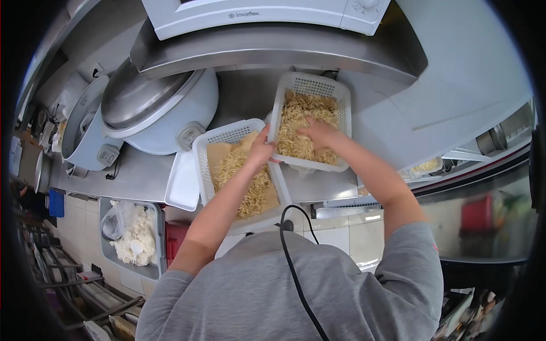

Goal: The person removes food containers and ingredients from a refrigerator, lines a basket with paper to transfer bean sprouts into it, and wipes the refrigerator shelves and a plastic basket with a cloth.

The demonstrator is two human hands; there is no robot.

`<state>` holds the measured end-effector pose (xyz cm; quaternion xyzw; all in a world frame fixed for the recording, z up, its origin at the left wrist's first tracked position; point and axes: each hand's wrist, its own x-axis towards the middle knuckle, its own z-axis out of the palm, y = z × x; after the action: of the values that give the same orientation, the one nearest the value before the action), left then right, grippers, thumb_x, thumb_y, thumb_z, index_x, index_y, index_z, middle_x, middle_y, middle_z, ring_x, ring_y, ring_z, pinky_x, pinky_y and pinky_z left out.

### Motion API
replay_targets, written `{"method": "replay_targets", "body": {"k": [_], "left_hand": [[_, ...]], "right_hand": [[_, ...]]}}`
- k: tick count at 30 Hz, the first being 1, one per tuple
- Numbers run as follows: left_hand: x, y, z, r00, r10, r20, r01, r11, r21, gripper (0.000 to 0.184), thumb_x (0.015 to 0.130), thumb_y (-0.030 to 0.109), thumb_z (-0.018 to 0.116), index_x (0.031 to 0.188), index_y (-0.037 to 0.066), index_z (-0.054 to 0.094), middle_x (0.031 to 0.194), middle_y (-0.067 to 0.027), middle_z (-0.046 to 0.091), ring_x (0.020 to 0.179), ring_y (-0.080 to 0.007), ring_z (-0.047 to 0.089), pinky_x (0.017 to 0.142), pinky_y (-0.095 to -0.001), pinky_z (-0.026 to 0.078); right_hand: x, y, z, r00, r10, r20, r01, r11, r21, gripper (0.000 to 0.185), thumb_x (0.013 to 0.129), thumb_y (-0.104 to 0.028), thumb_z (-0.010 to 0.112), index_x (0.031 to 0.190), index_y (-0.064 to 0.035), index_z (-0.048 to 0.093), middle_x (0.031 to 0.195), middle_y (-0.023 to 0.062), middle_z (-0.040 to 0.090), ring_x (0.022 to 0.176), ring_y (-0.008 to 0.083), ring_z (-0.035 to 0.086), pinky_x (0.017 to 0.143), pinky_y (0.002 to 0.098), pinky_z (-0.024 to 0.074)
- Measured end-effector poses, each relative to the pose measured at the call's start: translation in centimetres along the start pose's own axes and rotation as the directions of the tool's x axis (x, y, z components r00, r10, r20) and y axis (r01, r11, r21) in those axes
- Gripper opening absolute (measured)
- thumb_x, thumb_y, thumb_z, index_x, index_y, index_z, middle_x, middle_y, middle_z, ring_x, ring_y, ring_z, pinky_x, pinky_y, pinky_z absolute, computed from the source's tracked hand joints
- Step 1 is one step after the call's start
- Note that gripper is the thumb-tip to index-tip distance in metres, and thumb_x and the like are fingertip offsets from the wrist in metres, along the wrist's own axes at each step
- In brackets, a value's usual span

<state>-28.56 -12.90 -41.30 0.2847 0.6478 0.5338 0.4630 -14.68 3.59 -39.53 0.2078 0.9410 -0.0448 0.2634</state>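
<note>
Right grip: My right grip (319,134) is palm-down in the far basket, fingers loosely parted, their tips among the strands; I cannot tell whether it has pinched any up.
Left grip: My left grip (261,149) lies against the left side of that basket, near its front corner, fingers bent at the edge; how firmly it holds, I cannot tell.
Far basket: A white perforated plastic basket (313,85) on the steel desk (318,186), heaped with pale yellow bean sprouts (291,136), brown paper showing behind them.
Near basket: A second white basket (226,134), just beside the first, to the left and closer to me, with more sprouts over brown paper (215,156).
Left of the baskets: A shallow white tray (182,184), then a big rice cooker (196,102) under a steel lid (142,96).
Behind: A white Imarflex microwave (284,18) on a steel shelf (273,50).
Floor, left: A grey tub (162,250) holding what looks like white rice (141,227), a ladle (136,246) and a clear plastic bag (116,223).
</note>
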Motion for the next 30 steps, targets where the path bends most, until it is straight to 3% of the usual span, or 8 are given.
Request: {"method": "replay_targets", "body": {"k": [6, 10, 13, 16, 22, 24, 25, 30], "left_hand": [[-0.7, 1.2, 0.0, 1.0, -0.01, -0.024, 0.01, 1.0, 0.026, 0.062, 0.082, 0.001, 0.045, 0.138, 0.018, 0.023, 0.114, -0.0135, 0.048, 0.087, -0.0249, 0.057, 0.054, -0.0324, 0.057], [-0.3, 0.9, 0.2, 1.0, -0.009, -0.017, 0.009, 1.0, -0.023, 0.062, 0.082, 0.001, 0.044, 0.138, 0.018, 0.023, 0.115, -0.0138, 0.047, 0.087, -0.0251, 0.057, 0.053, -0.0325, 0.057], [0.1, 0.0, 0.3, 1.0, -0.005, -0.027, 0.004, 0.998, -0.067, 0.062, 0.082, 0.0, 0.043, 0.138, 0.019, 0.023, 0.118, -0.0139, 0.046, 0.087, -0.0253, 0.057, 0.053, -0.0326, 0.057], [0.0, 0.0, 0.6, 0.999, 0.022, -0.048, -0.025, 0.998, -0.063, 0.061, 0.083, 0.0, 0.041, 0.138, 0.019, 0.023, 0.121, -0.0139, 0.045, 0.088, -0.0254, 0.057, 0.054, -0.0322, 0.057], [-0.1, -0.4, -0.5, 1.0, 0.003, -0.02, -0.005, 0.997, -0.073, 0.058, 0.084, 0.007, 0.049, 0.136, 0.019, 0.027, 0.121, -0.0124, 0.044, 0.087, -0.0237, 0.058, 0.056, -0.029, 0.056], [-1.0, 0.3, -1.8, 0.999, -0.031, 0.008, 0.031, 0.998, -0.054, 0.058, 0.084, 0.01, 0.053, 0.136, 0.019, 0.029, 0.12, -0.0115, 0.045, 0.086, -0.0223, 0.058, 0.056, -0.0282, 0.056], [-1.6, 0.6, -2.7, 0.999, -0.048, 0.026, 0.049, 0.998, -0.04, 0.055, 0.083, 0.013, 0.055, 0.133, 0.017, 0.033, 0.119, -0.0107, 0.045, 0.086, -0.0209, 0.058, 0.058, -0.0286, 0.055], [-3.0, 0.4, -5.5, 0.999, -0.037, 0.007, 0.037, 0.999, -0.024, 0.044, 0.082, 0.017, 0.059, 0.124, 0.011, 0.045, 0.115, -0.0088, 0.048, 0.084, -0.0179, 0.057, 0.063, -0.0288, 0.051]], "right_hand": [[2.3, 3.1, -3.4, 0.992, 0.092, -0.09, -0.055, 0.934, 0.352, 0.106, 0.047, -0.032, 0.081, 0.137, -0.0275, 0.024, 0.14, 0.0219, 0.017, 0.121, 0.0384, 0.035, 0.098, 0.0423, 0.0343], [2.7, 1.4, -2.3, 0.997, 0.033, 0.065, -0.058, 0.903, 0.425, 0.119, 0.043, -0.046, 0.082, 0.139, -0.0286, 0.014, 0.141, 0.0278, 0.008, 0.127, 0.0421, 0.023, 0.102, 0.0429, 0.0275], [0.4, -2.1, -2.6, 0.994, 0.02, 0.111, -0.063, 0.917, 0.394, 0.118, 0.042, -0.045, 0.082, 0.138, -0.0322, 0.017, 0.141, 0.0282, 0.007, 0.127, 0.0459, 0.021, 0.102, 0.0441, 0.0276], [0.6, -2.4, -1.2, 0.986, 0.157, -0.052, -0.133, 0.939, 0.317, 0.107, 0.044, -0.036, 0.082, 0.135, -0.0317, 0.027, 0.14, 0.0278, 0.013, 0.122, 0.043, 0.032, 0.098, 0.0421, 0.0346], [3.4, 1.2, 1.8, 0.916, 0.239, -0.323, -0.053, 0.869, 0.492, 0.086, 0.05, -0.018, 0.076, 0.129, -0.0187, 0.041, 0.133, 0.0225, 0.033, 0.11, 0.0339, 0.049, 0.09, 0.0357, 0.0431], [3.6, 2.3, 1.1, 0.886, 0.302, -0.352, 0.041, 0.704, 0.709, 0.081, 0.052, -0.016, 0.074, 0.126, -0.0082, 0.043, 0.123, 0.019, 0.047, 0.108, 0.03, 0.05, 0.09, 0.0347, 0.0426], [3.4, 2.7, 1.4, 0.887, 0.3, -0.352, 0.044, 0.703, 0.71, 0.081, 0.052, -0.016, 0.074, 0.126, -0.0082, 0.043, 0.123, 0.019, 0.047, 0.108, 0.03, 0.05, 0.09, 0.0347, 0.0426], [-1.3, 2.6, -2.9, 0.874, 0.401, -0.274, 0.165, 0.286, 0.944, 0.07, 0.055, -0.01, 0.072, 0.12, -0.0018, 0.046, 0.108, 0.0138, 0.057, 0.102, 0.0237, 0.054, 0.084, 0.0319, 0.0439]]}}
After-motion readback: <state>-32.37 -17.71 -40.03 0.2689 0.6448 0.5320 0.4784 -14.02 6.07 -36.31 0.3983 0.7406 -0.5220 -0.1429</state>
